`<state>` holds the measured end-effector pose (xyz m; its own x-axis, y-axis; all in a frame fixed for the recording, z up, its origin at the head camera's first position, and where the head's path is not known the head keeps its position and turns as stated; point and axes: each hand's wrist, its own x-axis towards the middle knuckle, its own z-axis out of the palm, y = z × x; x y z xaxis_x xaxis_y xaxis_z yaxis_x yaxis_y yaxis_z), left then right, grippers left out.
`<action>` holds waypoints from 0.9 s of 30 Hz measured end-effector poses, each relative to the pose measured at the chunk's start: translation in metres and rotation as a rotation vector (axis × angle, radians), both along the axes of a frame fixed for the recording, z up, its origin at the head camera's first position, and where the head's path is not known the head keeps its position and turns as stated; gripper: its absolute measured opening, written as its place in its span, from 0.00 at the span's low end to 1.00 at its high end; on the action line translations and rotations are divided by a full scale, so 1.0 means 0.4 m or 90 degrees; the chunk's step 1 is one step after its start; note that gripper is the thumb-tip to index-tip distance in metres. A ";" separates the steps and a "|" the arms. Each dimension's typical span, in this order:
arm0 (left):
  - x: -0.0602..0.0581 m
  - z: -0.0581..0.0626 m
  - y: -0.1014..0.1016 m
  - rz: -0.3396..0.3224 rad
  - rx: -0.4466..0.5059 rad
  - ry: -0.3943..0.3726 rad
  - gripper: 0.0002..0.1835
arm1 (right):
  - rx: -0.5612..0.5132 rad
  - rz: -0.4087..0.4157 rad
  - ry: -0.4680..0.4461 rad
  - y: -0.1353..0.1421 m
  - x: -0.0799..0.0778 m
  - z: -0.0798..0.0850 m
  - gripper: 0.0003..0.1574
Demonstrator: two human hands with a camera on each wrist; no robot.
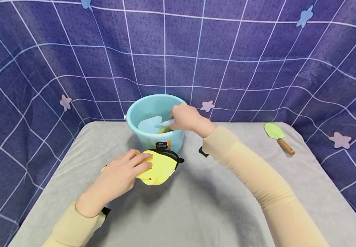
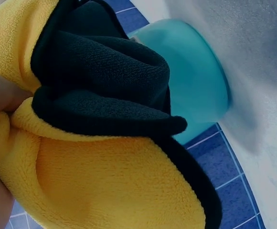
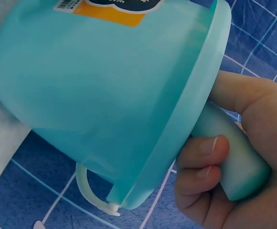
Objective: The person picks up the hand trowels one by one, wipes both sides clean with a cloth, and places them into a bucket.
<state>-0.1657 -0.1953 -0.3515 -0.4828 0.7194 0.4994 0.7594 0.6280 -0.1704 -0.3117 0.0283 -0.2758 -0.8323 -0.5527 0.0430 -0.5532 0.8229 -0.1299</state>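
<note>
My left hand (image 1: pixel 119 173) grips a bunched yellow-and-black cloth (image 1: pixel 157 168) in front of the bucket. In the left wrist view the cloth (image 2: pixel 119 176) shows a fluffy yellow side, a dark side and black edging. My right hand (image 1: pixel 187 117) reaches over the rim of a light-blue bucket (image 1: pixel 145 137). Its fingers curl round the thick pale handle (image 3: pixel 234 157) of a light-blue tool. The tool's broad, flat head (image 1: pixel 150 125) lies inside the bucket. Something yellow-green (image 1: pixel 164 130) shows beneath the tool's handle; its kind is unclear.
A green-bladed spatula (image 1: pixel 274 131) with a wooden handle lies at the right of the grey-covered table (image 1: pixel 215 206). Behind and beside it hangs blue gridded fabric (image 1: pixel 181 41) with star shapes. The bucket's pale carrying handle (image 3: pixel 85 186) hangs along its side.
</note>
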 end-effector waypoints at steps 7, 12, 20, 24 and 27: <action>0.001 -0.002 0.002 0.001 0.001 -0.003 0.25 | 0.055 0.012 -0.001 -0.029 -0.004 0.005 0.25; -0.003 -0.008 0.003 -0.004 0.008 0.001 0.25 | 0.092 0.011 -0.004 -0.051 -0.008 0.009 0.25; -0.002 -0.012 0.007 -0.015 0.010 -0.006 0.24 | 0.159 0.015 -0.021 -0.087 -0.013 -0.001 0.04; 0.000 -0.012 0.011 -0.024 0.014 0.001 0.24 | 0.173 0.020 -0.036 -0.098 -0.015 -0.011 0.07; 0.002 -0.010 0.014 -0.029 0.010 0.000 0.25 | 0.179 0.015 -0.061 -0.102 -0.019 -0.017 0.08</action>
<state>-0.1650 -0.1896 -0.3555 -0.4502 0.7327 0.5105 0.7868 0.5958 -0.1612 -0.3192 -0.0124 -0.2825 -0.8124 -0.5504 -0.1925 -0.5682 0.8214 0.0497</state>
